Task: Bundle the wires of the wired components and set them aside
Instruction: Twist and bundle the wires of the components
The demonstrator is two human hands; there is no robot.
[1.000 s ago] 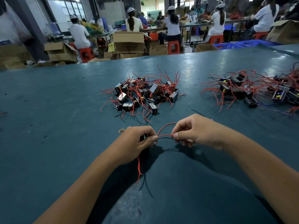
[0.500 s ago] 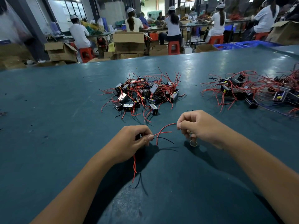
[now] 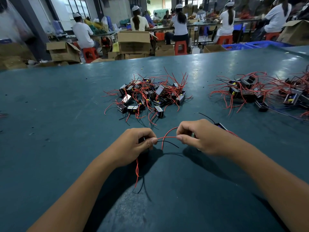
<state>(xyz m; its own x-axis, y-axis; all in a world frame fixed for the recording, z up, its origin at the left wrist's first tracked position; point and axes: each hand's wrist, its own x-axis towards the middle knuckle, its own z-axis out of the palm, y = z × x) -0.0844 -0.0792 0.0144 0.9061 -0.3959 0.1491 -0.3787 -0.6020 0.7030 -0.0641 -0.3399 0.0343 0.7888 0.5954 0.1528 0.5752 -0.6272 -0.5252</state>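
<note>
My left hand (image 3: 133, 145) grips a small wired component that is almost hidden in its fingers. Red wires (image 3: 137, 169) and a black one hang from under it onto the table. From its thumb a red wire (image 3: 167, 133) loops across to my right hand (image 3: 202, 137), which pinches the wire's end between thumb and forefinger. A black wire (image 3: 168, 142) sticks out free below the red loop. Another component (image 3: 221, 126) lies just behind my right hand with a black lead (image 3: 205, 116).
A pile of black components with red wires (image 3: 150, 96) lies mid-table, and a second, looser pile (image 3: 267, 92) at the right. The green table (image 3: 50, 114) ends at a far edge; beyond it are cardboard boxes (image 3: 133, 41) and seated workers.
Half a second ago my right hand had let go of the wires, with a small ring hanging under its fingers. It has come back and pinches the red wire's end again.
</note>
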